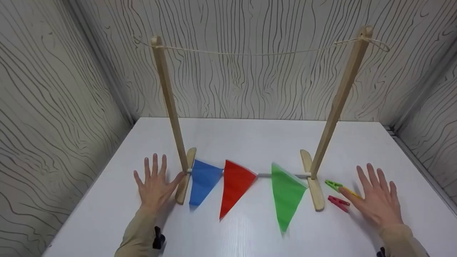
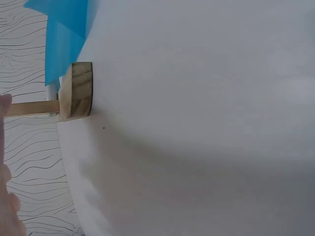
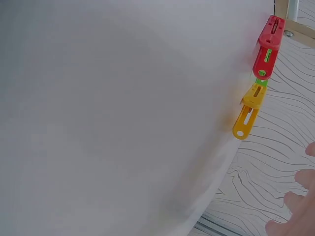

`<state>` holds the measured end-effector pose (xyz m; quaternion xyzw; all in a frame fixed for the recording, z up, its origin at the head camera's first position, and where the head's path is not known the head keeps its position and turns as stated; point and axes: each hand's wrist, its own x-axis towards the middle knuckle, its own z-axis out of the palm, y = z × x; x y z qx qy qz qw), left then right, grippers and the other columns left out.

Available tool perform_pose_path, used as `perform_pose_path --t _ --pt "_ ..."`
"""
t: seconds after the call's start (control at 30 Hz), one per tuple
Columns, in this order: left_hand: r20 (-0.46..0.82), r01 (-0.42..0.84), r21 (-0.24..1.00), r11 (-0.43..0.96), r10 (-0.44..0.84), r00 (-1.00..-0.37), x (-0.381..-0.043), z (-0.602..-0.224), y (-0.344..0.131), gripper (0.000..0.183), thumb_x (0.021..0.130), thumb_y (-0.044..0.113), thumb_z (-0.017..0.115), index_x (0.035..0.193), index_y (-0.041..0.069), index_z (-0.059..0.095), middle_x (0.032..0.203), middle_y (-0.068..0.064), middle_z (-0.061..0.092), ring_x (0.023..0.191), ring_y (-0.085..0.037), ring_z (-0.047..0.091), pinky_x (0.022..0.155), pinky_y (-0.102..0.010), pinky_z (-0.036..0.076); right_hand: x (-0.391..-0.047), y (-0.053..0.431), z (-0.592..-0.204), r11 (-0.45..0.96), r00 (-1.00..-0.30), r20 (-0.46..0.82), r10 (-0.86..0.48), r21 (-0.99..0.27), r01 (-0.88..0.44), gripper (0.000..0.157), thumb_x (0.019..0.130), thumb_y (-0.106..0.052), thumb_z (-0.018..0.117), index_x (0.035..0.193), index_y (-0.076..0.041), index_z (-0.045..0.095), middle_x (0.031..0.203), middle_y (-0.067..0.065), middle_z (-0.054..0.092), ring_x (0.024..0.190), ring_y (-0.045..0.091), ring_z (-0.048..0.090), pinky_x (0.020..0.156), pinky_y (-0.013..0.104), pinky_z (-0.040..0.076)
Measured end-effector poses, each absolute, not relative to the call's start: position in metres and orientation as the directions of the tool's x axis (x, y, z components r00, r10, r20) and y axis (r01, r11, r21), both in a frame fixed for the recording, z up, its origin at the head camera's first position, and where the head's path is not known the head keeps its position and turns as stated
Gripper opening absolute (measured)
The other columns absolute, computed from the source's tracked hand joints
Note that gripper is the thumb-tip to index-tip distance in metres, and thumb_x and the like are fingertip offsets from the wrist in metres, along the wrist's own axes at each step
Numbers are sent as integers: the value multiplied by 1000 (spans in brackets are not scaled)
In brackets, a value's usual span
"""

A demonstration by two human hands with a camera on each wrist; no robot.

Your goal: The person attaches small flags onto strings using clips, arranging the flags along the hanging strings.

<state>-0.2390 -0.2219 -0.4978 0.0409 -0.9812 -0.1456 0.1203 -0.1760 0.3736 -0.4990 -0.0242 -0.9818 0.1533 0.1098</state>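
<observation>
My left hand [image 1: 154,187] is spread at the left, its thumb beside the stand's left wooden foot [image 1: 181,192]. On the right, my right hand [image 1: 380,201] also has its fingers spread and grips nothing. Its thumb overlaps the yellow clothespin [image 3: 250,110]; whether they touch I cannot tell. Near it lie a green clothespin [image 1: 333,185] and a red clothespin [image 1: 338,202]. Between the hands, a blue pennant [image 1: 205,182], a red pennant [image 1: 235,185] and a green pennant [image 1: 287,196] lie at the stand's white crossbar [image 1: 264,175], partly covering it.
A left wooden post [image 1: 170,103] and a right wooden post [image 1: 339,103] rise from the feet, with a thin, slightly sagging string [image 1: 246,54] tied between their tops. The white table [image 1: 242,139] ends at wood-grain patterned walls [image 1: 250,92] behind and at the sides.
</observation>
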Motion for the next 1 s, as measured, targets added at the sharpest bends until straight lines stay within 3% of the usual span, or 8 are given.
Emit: perform_pose_path --t 0.27,0.37,0.53,0.6,0.7,0.87,1.0 --pt "172 -52 312 949 -110 -979 -236 -493 -215 96 90 71 52 161 15 21 171 -14 7 158 -39 -3 119 -70 -9 -177 373 -495 934 -977 196 88 -357 13 96 96 -63 52 161 -7 8 167 26 -1 154 48 -8 118 73 -4" --pt "192 -40 318 947 -106 -976 -233 -491 -209 94 90 70 54 159 12 29 169 -17 15 158 -41 4 120 -71 -4 -178 373 -493 922 -979 185 91 -387 13 96 96 -62 52 161 -6 9 167 28 -1 154 49 -8 117 74 -2" --pt "299 -5 231 973 -76 -951 -225 -488 -194 84 89 67 57 145 5 52 154 -23 46 147 -42 38 116 -69 27 -181 374 -489 897 -982 168 83 -442 0 94 96 -59 53 160 -3 14 165 31 4 152 53 -1 114 77 4" --pt "358 9 177 984 -56 -932 -223 -485 -187 79 89 66 57 136 3 61 142 -23 59 136 -41 53 107 -65 41 -182 375 -487 882 -985 153 81 -471 -1 93 96 -58 54 159 -1 17 164 33 7 151 56 3 112 78 8" --pt "441 44 130 991 -18 -897 -222 -483 -176 70 90 64 59 122 3 70 123 -20 71 114 -38 66 93 -56 54 -184 375 -484 860 -992 92 82 -510 24 92 97 -58 53 159 1 18 163 35 8 148 59 7 110 79 11" --pt "546 133 156 979 26 -838 -225 -483 -155 55 88 56 67 101 4 76 97 -16 75 86 -30 68 75 -43 59 -187 377 -481 835 -996 -30 82 -544 84 93 98 -60 50 158 3 16 161 38 6 145 62 9 108 80 13" --pt "546 197 237 952 37 -837 -229 -482 -138 48 87 49 73 98 2 75 92 -14 73 81 -26 65 71 -40 60 -187 380 -482 821 -995 -62 78 -563 99 91 98 -58 53 155 5 21 159 40 12 143 63 14 109 78 16"
